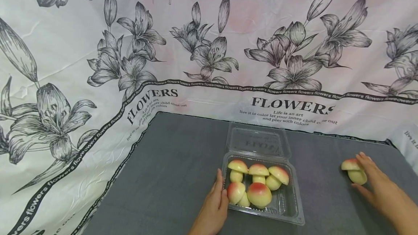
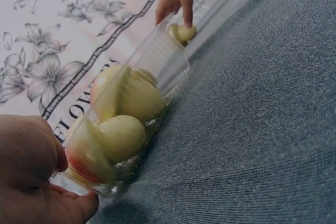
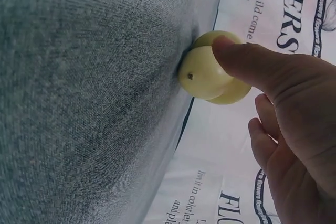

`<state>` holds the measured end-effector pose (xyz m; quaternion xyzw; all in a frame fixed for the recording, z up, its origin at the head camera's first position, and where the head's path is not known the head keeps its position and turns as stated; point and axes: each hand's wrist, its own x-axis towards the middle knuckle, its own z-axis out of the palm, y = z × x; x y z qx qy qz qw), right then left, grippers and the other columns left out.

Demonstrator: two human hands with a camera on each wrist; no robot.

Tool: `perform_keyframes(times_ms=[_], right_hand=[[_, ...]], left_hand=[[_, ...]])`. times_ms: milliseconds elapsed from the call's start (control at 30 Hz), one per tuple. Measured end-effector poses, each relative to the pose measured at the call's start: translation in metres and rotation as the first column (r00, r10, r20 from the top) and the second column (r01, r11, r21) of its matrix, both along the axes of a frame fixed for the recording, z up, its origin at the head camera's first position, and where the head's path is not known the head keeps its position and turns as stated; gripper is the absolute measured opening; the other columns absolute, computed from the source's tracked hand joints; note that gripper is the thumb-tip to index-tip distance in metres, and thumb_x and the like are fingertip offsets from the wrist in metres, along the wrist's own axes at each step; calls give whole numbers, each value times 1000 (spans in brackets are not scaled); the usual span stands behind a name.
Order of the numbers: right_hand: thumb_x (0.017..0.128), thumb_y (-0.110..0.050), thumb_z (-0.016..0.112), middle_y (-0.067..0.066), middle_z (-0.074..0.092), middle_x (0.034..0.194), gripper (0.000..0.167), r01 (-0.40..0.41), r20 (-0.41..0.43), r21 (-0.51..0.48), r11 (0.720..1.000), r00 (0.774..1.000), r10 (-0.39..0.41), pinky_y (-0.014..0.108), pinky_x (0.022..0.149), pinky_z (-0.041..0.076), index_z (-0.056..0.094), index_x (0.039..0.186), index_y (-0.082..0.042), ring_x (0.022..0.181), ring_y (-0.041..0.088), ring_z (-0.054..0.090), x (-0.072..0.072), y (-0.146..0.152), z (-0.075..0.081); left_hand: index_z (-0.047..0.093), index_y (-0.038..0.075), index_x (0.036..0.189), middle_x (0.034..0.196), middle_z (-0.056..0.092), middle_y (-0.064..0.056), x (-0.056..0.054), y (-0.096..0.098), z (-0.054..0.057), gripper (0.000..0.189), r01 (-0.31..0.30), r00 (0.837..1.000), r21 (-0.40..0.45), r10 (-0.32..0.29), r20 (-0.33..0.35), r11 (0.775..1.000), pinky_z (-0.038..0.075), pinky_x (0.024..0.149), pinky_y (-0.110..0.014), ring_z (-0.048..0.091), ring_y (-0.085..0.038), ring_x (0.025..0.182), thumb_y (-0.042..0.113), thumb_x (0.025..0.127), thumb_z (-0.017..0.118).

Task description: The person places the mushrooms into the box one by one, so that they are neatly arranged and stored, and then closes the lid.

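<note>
A clear plastic container (image 1: 295, 188) lies on the grey cloth with several toy mushrooms in it, yellow with red-tinged caps, such as the front one (image 1: 259, 195). My left hand (image 1: 213, 206) grips the container's left side, and the left wrist view shows its thumb and fingers (image 2: 79, 205) at the wall. Off to the right, a single toy mushroom (image 1: 357, 176) sits on the cloth between the thumb and fingers of my right hand (image 1: 380, 186). In the right wrist view the thumb (image 3: 247, 61) presses on this mushroom (image 3: 207, 72); the fingertips on its far side are hidden.
The container's hinged lid (image 1: 258, 140) lies folded back behind it. Grey cloth (image 1: 176, 162) covers the work surface. A white flower-printed sheet (image 1: 209, 100) rises along the back and left edges.
</note>
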<state>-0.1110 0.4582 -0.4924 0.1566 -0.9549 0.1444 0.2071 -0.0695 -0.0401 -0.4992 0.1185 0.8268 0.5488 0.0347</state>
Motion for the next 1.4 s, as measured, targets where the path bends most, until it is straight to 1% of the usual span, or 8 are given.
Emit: perform_keyframes(times_ms=[200,367,500,567,633,900,1200,1400], right_hand=[[103,-14,69,28,23,170,80,-14,1,8,1000,1000,14,55,129,10,22,167,-2,151,-6,1,-3,3,-1],[103,-25,66,26,24,169,78,3,12,5,1000,1000,-3,77,112,28,25,166,-4,140,-16,1,-5,5,-5],[99,-16,73,32,28,164,82,25,26,29,999,999,-26,82,91,40,26,165,-2,156,35,22,-10,7,-1],[94,-10,79,40,37,155,85,47,32,45,998,998,-49,81,82,45,28,162,-1,132,63,47,-12,8,2],[90,-7,84,45,45,144,87,75,53,63,995,995,-79,80,73,46,30,158,1,105,72,56,-14,9,5],[76,-1,91,51,57,114,86,136,117,51,989,983,-141,77,66,44,38,144,3,89,72,59,-13,10,15],[81,-1,88,50,57,108,76,120,54,33,992,991,-122,76,68,45,41,139,8,85,69,60,-16,15,8],[81,1,87,50,54,121,89,157,110,36,987,981,-160,79,68,43,34,153,4,91,74,56,-16,14,6]], left_hand=[[14,2,169,169,34,-18,0,-1,-1,64,-5,1000,-13,5,-4,1000,29,125,-55,32,-35,155,21,115,42],[13,1,169,169,34,-19,-1,-1,-1,64,4,1000,-9,-4,-12,1000,30,124,-55,33,-36,155,22,115,42],[12,2,169,169,34,-19,-1,-1,0,65,6,1000,-4,-6,-10,1000,29,124,-56,31,-35,155,22,115,43],[12,2,169,169,34,-19,-1,0,0,65,4,1000,-2,-4,-11,1000,29,124,-57,32,-35,155,22,115,43],[12,3,169,169,34,-19,-1,0,-1,65,1,1000,-2,-1,-12,1000,29,124,-57,32,-34,155,21,115,43],[13,2,169,169,35,-19,-2,1,-1,64,1,1000,-23,-1,-11,1000,31,124,-54,33,-35,155,21,115,43],[13,3,169,169,35,-18,-1,1,0,65,-2,1000,-13,2,-9,1000,30,124,-56,33,-34,155,21,115,43],[12,2,169,170,32,-18,-2,1,-1,65,-2,1000,-19,2,2,1000,29,125,-55,32,-34,155,22,115,41]])
